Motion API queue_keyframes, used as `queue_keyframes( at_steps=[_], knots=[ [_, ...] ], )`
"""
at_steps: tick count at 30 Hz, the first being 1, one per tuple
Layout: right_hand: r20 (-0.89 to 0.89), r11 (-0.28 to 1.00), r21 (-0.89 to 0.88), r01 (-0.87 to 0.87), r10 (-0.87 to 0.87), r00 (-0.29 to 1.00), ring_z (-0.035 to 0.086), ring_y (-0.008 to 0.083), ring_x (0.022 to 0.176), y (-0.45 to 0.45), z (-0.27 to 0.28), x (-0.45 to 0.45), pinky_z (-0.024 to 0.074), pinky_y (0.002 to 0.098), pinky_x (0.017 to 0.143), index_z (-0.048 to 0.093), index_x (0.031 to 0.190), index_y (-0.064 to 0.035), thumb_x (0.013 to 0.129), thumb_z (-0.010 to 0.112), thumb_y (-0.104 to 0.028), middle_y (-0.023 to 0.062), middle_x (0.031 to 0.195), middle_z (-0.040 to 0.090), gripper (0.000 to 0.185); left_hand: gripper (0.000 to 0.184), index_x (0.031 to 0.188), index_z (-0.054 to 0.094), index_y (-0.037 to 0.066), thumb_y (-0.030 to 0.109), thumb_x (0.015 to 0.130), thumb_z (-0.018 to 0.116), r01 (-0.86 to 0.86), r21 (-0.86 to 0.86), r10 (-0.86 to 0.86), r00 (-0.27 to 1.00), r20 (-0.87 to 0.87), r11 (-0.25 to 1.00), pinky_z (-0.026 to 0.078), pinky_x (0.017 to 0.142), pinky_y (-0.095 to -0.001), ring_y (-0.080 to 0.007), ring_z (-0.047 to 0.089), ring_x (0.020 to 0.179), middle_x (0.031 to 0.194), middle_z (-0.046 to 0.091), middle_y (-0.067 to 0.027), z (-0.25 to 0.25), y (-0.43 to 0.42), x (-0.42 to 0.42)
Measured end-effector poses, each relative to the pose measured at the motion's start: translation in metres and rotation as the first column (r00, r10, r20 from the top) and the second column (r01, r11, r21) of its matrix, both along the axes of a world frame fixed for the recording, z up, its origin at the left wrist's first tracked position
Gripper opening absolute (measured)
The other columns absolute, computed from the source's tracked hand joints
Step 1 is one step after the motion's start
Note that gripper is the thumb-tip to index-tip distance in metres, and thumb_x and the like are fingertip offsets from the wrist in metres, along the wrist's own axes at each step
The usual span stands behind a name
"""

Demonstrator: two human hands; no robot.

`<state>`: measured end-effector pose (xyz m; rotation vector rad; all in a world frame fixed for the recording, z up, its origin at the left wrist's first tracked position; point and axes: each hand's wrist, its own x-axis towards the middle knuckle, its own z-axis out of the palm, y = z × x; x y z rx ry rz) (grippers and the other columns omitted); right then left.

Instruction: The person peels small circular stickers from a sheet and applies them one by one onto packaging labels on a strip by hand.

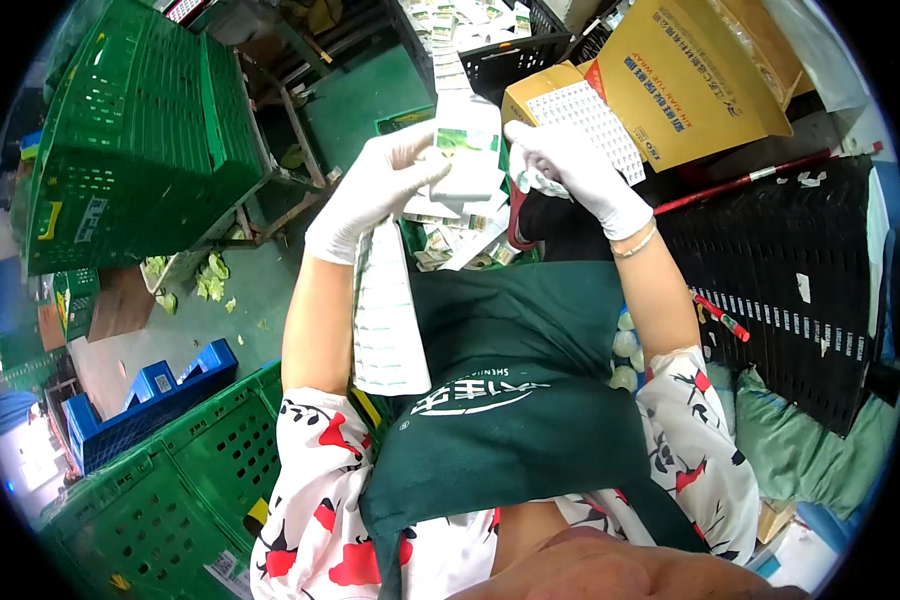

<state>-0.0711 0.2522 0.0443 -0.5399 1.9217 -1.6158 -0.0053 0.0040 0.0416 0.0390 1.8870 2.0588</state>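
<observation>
Label strip [467, 150], white w/ green pic, L fingers [426, 174] clamped on edge, R fingers [530, 142] pinching scrap [545, 184]

2 gloved hands: L hand [378, 182] w/ 1 label strip [467, 145], R hand [575, 172] w/ 1 crumpled scrap [542, 183]. 1 apron [510, 430], 1 bracelet [638, 243]. 1 printed carton [705, 90], 2 o'clk; 1 patterned sheet [590, 122], 1 o'clk; 1 blue crate [150, 415], 8 o'clk. 2 red sticks: long red stick [750, 185] 2 o'clk, short red stick [722, 317] 3 o'clk. Green crates [130, 140], 10 o'clk: several, overlapping, exact no. unclear.
</observation>
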Motion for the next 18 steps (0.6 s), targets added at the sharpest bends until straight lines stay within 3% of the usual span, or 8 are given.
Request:
queue_keyframes(
  at_steps=[5,7,10,12,13,14,16,18],
  knots=[
    [-0.383,0.975,-0.017,-0.22,0.196,0.903,0.044,0.0047,0.051,-0.012,-0.007,0.0,0.0368,0.0229,0.049,0.071,0.082,0.0017,0.095,0.064,-0.029,-0.0001,0.056,0.055,0.034,0.031,0.119,0.066,0.001,0.02,0.094,0.065,-0.062,0.076,0.061,0.998,0.016,0.995,0.028,0.047,-0.017,0.0018,0.036,0.051,0.073,0.058,0.0077,-0.011,0.015,0.008],
    [-0.175,0.943,0.096,-0.319,0.332,0.927,0.046,0.0049,0.052,-0.012,0.016,0.011,0.0385,0.0235,0.05,0.071,0.08,0.0017,0.094,0.065,-0.029,0.0009,0.057,0.057,0.035,0.025,0.104,0.07,0.004,0.025,0.093,0.065,-0.031,0.088,0.025,0.997,0.068,0.996,0.024,0.045,-0.0181,0.0014,0.036,0.051,0.066,0.053,0.0086,-0.028,0.0,0.001],
    [0.01,0.912,0.141,-0.385,0.387,0.922,0.051,0.0049,0.051,-0.01,0.01,0.026,0.0421,0.0239,0.049,0.072,0.077,-0.0007,0.093,0.066,-0.031,0.0007,0.059,0.06,0.035,0.027,0.11,0.069,0.003,0.023,0.092,0.066,-0.127,0.086,0.122,0.99,0.065,0.988,0.027,0.047,-0.0178,0.0017,0.038,0.053,0.071,0.057,0.0075,-0.043,0.005,-0.01],
    [-0.103,0.966,0.165,-0.198,0.216,0.971,0.049,0.0027,0.05,0.002,-0.009,0.025,0.0401,0.0221,0.047,0.071,0.077,-0.0012,0.095,0.063,-0.031,-0.0008,0.06,0.059,0.036,0.031,0.115,0.068,0.001,0.02,0.091,0.067,-0.145,0.059,0.142,0.989,0.05,0.988,0.032,0.051,-0.0169,0.002,0.042,0.057,0.08,0.064,0.005,-0.036,0.01,-0.012],
    [0.227,0.998,-0.026,0.048,-0.041,0.973,0.044,0.0004,0.048,0.005,-0.014,0.022,0.0349,0.0197,0.045,0.07,0.084,-0.0016,0.097,0.059,-0.029,-0.0042,0.06,0.056,0.032,0.032,0.117,0.067,0.0,0.019,0.091,0.067,-0.144,0.009,0.144,0.988,0.049,0.989,0.036,0.054,-0.0168,0.0013,0.047,0.062,0.086,0.066,0.0032,-0.027,0.011,-0.01],
    [0.279,0.988,-0.004,0.155,-0.147,0.949,0.051,0.0017,0.057,0.014,-0.002,0.016,0.0369,0.0172,0.051,0.071,0.093,-0.0035,0.096,0.061,-0.03,-0.0036,0.07,0.061,0.029,0.033,0.119,0.067,0.0,0.017,0.091,0.067,-0.145,-0.042,0.147,0.988,0.049,0.988,0.041,0.058,-0.0168,0.0006,0.051,0.066,0.092,0.068,0.0014,-0.019,0.013,-0.008],
    [0.204,0.902,-0.186,0.388,-0.351,0.914,0.045,0.0003,0.055,0.012,-0.01,0.021,0.0335,0.017,0.05,0.07,0.094,-0.004,0.096,0.063,-0.027,-0.0052,0.07,0.059,0.024,0.031,0.119,0.066,-0.003,0.012,0.091,0.067,-0.191,0.024,0.191,0.982,-0.001,0.981,0.049,0.078,-0.0218,-0.0061,0.06,0.087,0.104,0.07,-0.0042,-0.021,0.023,-0.006],
    [0.092,0.891,-0.116,0.44,-0.431,0.897,0.044,0.0005,0.055,-0.006,-0.005,0.032,0.0339,0.0172,0.051,0.069,0.098,-0.0045,0.094,0.066,-0.023,-0.0043,0.075,0.061,0.019,0.029,0.116,0.066,-0.003,0.011,0.091,0.069,-0.204,0.079,0.21,0.975,-0.074,0.976,0.05,0.082,-0.0235,-0.0085,0.062,0.088,0.101,0.07,-0.0049,-0.031,0.029,-0.006]
  ],
)
